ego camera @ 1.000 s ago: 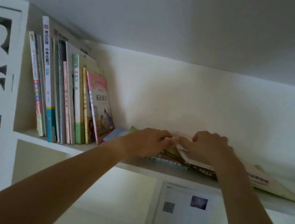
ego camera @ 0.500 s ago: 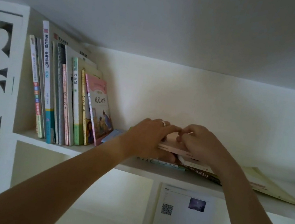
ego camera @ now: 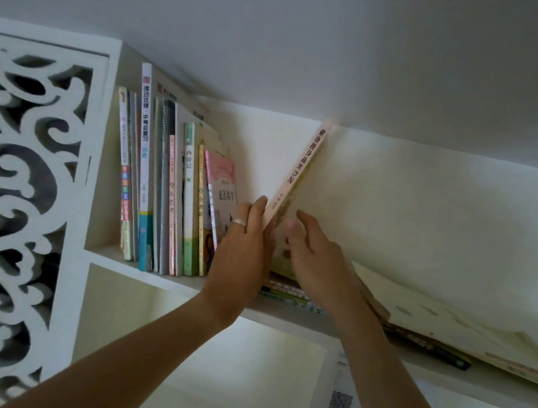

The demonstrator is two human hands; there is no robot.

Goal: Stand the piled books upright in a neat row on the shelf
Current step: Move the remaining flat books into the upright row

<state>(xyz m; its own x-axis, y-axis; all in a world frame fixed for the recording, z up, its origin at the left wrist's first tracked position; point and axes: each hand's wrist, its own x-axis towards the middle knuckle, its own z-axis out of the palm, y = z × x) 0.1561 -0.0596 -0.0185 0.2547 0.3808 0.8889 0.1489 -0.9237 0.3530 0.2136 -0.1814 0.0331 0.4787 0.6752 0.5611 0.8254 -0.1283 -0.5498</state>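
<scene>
Head view: pink-spined book [ego camera: 299, 177] raised on end above flat pile [ego camera: 422, 332], leaning right, top near shelf ceiling. Left hand [ego camera: 243, 252] flat against spine side, fingers straight, bracing book toward upright row [ego camera: 165, 196]. Right hand [ego camera: 314, 255] fingers spread, relaxed, against cover; grip not evident, likely steadying from other side. Gap remains between book and row. Remaining pile lies flat on shelf [ego camera: 177, 280], right of hands. Judgement: book mid-transfer, needs sliding left.

Pink-spined book [ego camera: 299, 173] tilted above pile [ego camera: 415, 331]
</scene>
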